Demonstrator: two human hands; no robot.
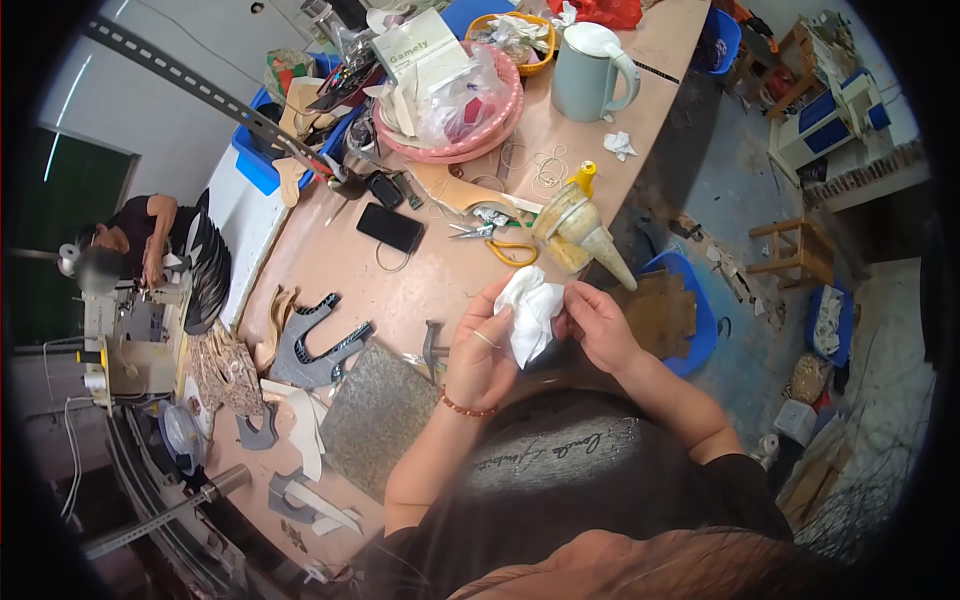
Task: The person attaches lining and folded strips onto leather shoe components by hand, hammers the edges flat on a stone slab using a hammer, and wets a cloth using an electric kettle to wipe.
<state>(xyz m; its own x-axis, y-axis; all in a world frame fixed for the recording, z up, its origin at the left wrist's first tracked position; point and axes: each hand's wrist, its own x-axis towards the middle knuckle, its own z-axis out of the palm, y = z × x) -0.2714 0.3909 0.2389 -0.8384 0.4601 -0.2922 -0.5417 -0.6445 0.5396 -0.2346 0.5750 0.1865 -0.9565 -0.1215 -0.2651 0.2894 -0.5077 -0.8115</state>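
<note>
A crumpled white tissue (pixel 530 315) is held between my two hands, above the table's front edge. My left hand (pixel 478 345) is closed on its left side, with the thumb lying against it. At its right edge, my right hand (pixel 600 325) pinches the tissue between thumb and fingers. Just beyond the hands lie yellow-handled scissors (pixel 512 252) and a glue bottle (pixel 578 232) with a long pale nozzle and a yellow cap. A hammer (pixel 432 345) lies to the left of my left hand, near a grey stone slab (pixel 378 418).
A black phone (pixel 390 228), a pink basket (pixel 505 110) and a pale kettle (pixel 592 75) stand or lie farther back. Grey cut pieces (pixel 300 345) cover the table's left. A blue bin (pixel 700 310) stands on the floor at right. Another person (pixel 135 235) works at a sewing machine, far left.
</note>
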